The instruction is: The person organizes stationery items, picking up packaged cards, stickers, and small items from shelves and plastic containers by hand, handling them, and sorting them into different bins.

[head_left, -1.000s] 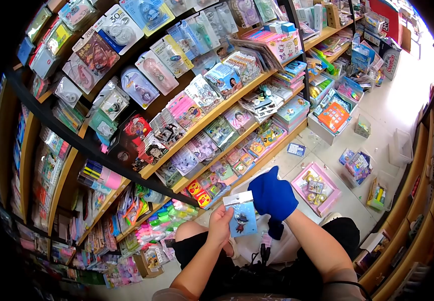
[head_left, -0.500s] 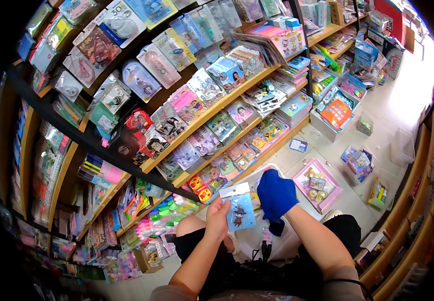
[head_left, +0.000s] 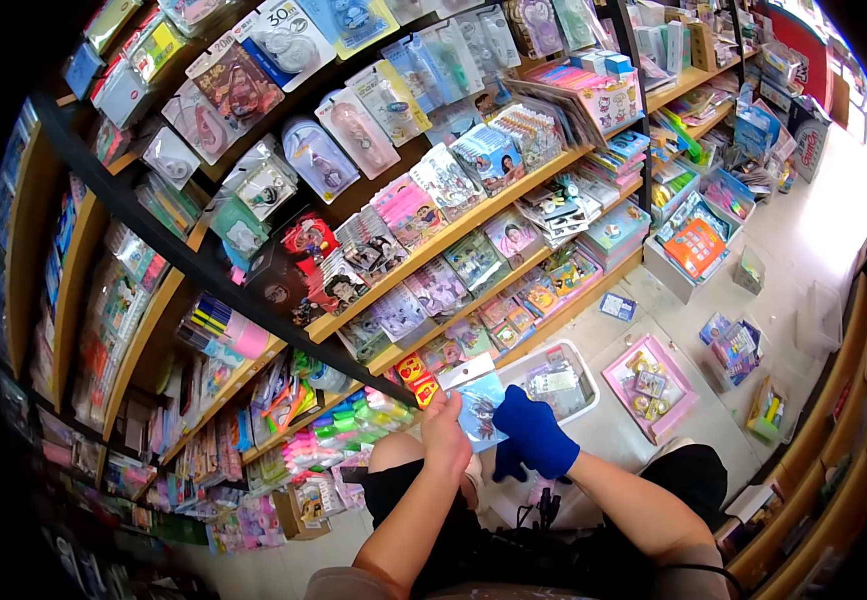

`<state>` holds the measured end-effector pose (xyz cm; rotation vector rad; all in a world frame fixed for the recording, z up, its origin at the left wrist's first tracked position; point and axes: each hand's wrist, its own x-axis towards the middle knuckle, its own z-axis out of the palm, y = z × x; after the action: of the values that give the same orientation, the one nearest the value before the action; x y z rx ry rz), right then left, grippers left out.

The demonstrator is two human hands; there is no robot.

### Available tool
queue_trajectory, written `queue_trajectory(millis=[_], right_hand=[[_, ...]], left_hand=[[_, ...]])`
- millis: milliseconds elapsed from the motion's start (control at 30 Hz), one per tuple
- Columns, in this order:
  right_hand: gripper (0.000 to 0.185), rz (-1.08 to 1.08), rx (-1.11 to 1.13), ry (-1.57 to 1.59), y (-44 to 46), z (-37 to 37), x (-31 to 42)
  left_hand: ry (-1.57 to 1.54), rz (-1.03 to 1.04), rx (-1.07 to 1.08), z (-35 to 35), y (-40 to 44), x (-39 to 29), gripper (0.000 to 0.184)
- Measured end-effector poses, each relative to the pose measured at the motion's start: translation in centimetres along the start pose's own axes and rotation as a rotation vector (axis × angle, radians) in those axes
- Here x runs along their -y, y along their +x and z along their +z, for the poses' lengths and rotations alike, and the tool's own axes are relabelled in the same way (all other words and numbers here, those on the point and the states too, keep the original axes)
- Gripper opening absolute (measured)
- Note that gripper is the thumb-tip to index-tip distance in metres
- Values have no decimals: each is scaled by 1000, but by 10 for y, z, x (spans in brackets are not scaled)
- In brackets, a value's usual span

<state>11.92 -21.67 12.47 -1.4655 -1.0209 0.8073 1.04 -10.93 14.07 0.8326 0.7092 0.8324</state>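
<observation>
The bare left hand (head_left: 443,440) has its fingers closed on the left edge of a blue-backed plastic packet (head_left: 477,408), lower centre; the gloved right hand (head_left: 537,436) curls over its right edge, grip unclear. Probably light, bendy, slick: best pinched by the white header (head_left: 465,370).

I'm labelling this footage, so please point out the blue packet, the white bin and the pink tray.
Blue packet (head_left: 477,411): head view, on its blue front.
White bin (head_left: 588,373): head view, on its right-hand rim.
Pink tray (head_left: 677,419): head view, on its lower right wall.
</observation>
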Motion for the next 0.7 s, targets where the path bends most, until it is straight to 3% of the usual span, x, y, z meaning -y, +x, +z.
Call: queue_trajectory(millis=[100,200,300,400,600,700], right_hand=[[17,-561,-10,-620,0,-10,-2],[15,-482,256,-877,3,-10,8],[15,-511,141,-672,1,-11,2],[15,-382,29,-776,0,-8,4],[27,1,-77,-689,0,-4,10],[21,16,-191,-403,-1,12,-6]], left_hand=[[-40,28,28,2,2,-2,19],[-104,4,60,9,-2,-13,23],[-139,1,64,13,-3,-16,25],[-172,-13,77,17,-5,-16,26],[-233,-15,89,26,-6,-17,28],[-232,38,34,30,-2,-12,27]])
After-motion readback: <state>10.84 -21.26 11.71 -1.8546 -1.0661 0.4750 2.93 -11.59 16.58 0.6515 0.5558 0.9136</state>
